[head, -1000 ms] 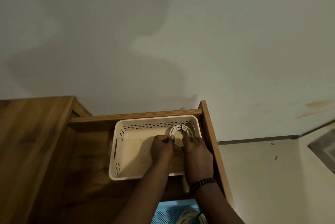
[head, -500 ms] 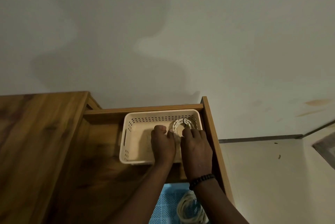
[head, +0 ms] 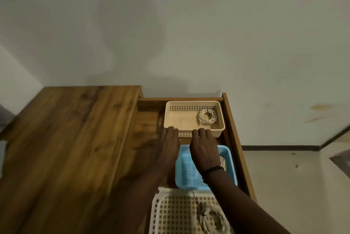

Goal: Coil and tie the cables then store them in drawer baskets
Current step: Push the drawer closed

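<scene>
Storing looks done for the coiled, tied white twisted cable (head: 207,116), which lies in the right end of the beige perforated plastic basket (head: 193,135), upper centre of frame. The left hand (head: 169,143) and right hand (head: 204,147) touch its near wall with loosely bent fingers, holding nothing. Next likely seating it deeper in the wooden drawer (head: 235,139).

Both hands are drawing back out of the cream basket (head: 219,120): left hand (head: 169,143) and right hand (head: 204,147) now at its near rim, the coiled cable (head: 207,116) lying released inside

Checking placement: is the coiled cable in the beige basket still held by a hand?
No: the coiled cable lies alone; both hands rest at the beige basket's near rim.
</scene>
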